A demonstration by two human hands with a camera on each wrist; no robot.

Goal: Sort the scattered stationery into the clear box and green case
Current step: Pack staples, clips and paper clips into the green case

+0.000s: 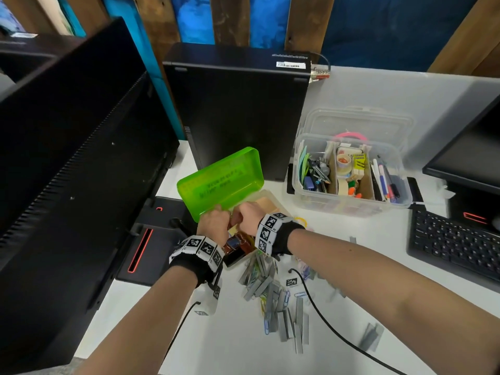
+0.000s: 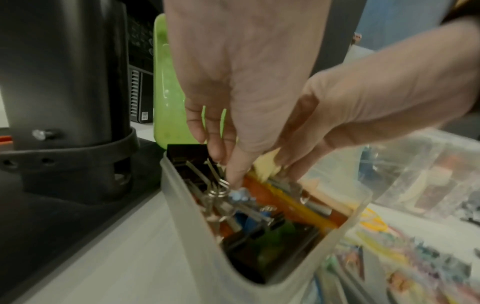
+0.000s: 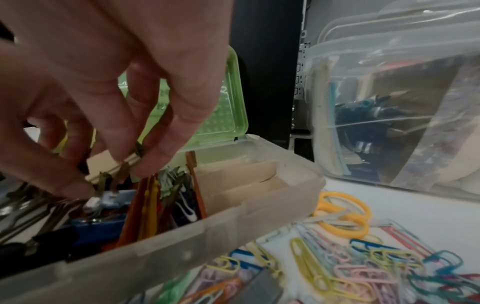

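The green case stands with its green lid (image 1: 219,182) (image 3: 228,115) up and its cloudy base (image 2: 179,205) (image 3: 182,240) full of binder clips (image 2: 233,207) and coloured strips. Both hands reach into it. My left hand (image 1: 213,223) (image 2: 223,170) points down and pinches a binder clip's wire handle. My right hand (image 1: 247,215) (image 3: 124,166) pinches a thin metal strip (image 3: 130,162) just above the contents. The clear box (image 1: 349,204) (image 3: 389,102) stands open to the right, holding pens, tape and scissors. Staple strips (image 1: 273,290) and coloured paper clips (image 3: 363,267) lie scattered in front of the case.
A large monitor back (image 1: 67,158) and its stand (image 1: 151,239) crowd the left. A black computer tower (image 1: 235,109) rises behind the case. A keyboard (image 1: 454,239) lies at the right. Yellow loops (image 3: 342,214) sit beside the case. Wrist cables trail over the white desk (image 1: 243,347).
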